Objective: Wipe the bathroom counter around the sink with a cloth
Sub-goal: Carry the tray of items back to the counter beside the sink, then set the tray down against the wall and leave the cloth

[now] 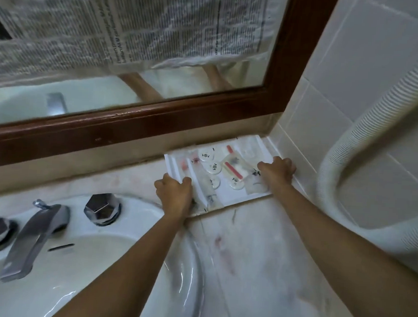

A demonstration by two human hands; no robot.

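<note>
Two bare arms reach past the sink [128,287]. The left hand [174,193] and right hand [278,170] clamp opposite ends of the white tray [227,195]. No cloth shows.

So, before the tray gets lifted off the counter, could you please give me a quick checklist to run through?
1. Left hand gripping the tray at its left edge: ok.
2. Right hand holding its right end: ok.
3. Small toiletries inside the tray's rim: ok.
4. Cloth ready: not ok, none in view.
5. Counter in front clean: not ok, reddish smears.
6. Tray off the surface: cannot tell.
</note>
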